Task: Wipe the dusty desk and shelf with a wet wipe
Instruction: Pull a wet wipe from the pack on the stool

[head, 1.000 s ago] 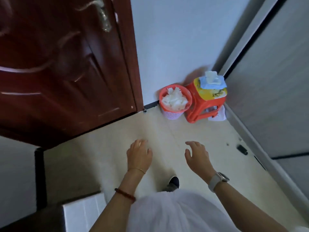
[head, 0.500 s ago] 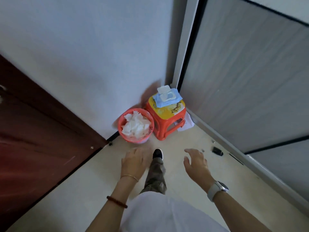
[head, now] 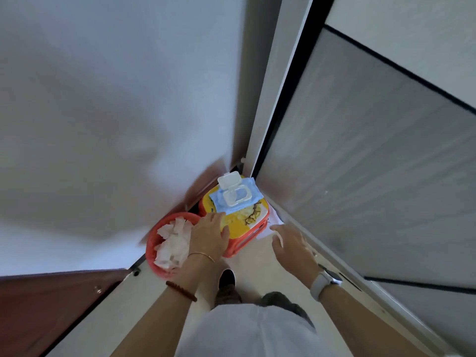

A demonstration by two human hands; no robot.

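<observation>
On top of the small orange plastic stool [head: 240, 243] with a yellow printed seat, pushed into the corner of the floor between the white wall [head: 103, 112] and the grey sliding panel [head: 373, 163], the blue soft pack of wet wipes [head: 221, 203] is lying towards the seat's far edge with its white flip lid [head: 229, 182] already being held open by its hinge. The left hand [head: 210, 237] is being reached over the seat's near-left corner, fingers relaxed and nearly straight, holding nothing, its fingertips just short of the pack's near edge. The right hand [head: 293, 244] is being held low beside the stool's right edge, fingers loosely spread, also holding nothing. The step in hand is judged to be the fetching of a fresh wipe. It is probably best done by the pack being pressed flat with one hand while a single sheet is being pinched at the opening and drawn straight up, so that the light pack is not being dragged off the seat. The round red mesh bin [head: 164, 222] full of crumpled white used wipes [head: 172, 240], touching the stool's left side, should be avoided by the left wrist.
</observation>
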